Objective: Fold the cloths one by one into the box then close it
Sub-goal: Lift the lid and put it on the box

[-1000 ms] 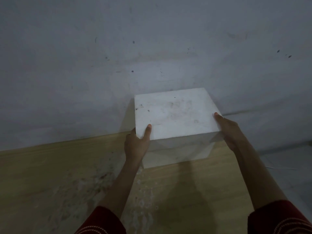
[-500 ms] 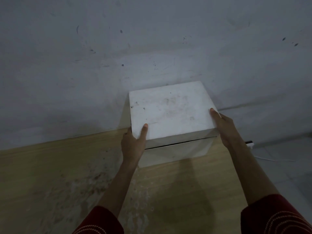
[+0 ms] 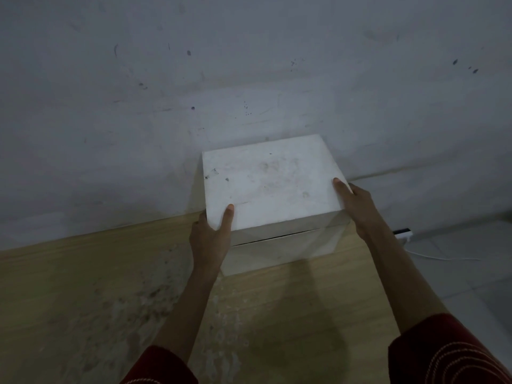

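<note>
Now, from 9 o'clock the grip of the left hand (image 3: 210, 239) is clamped on the lid (image 3: 271, 184), which has sunk to leave only a thin slit above the box (image 3: 279, 250) on the surface (image 3: 83, 286) against the wall (image 3: 249, 79), and from 3 o'clock the right hand (image 3: 360, 209) clamps it too, so closing seems almost finished.

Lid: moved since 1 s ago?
Yes. Against the box base, the lid has risen slightly: a thin dark slit shows under its front edge, absent then.
</note>
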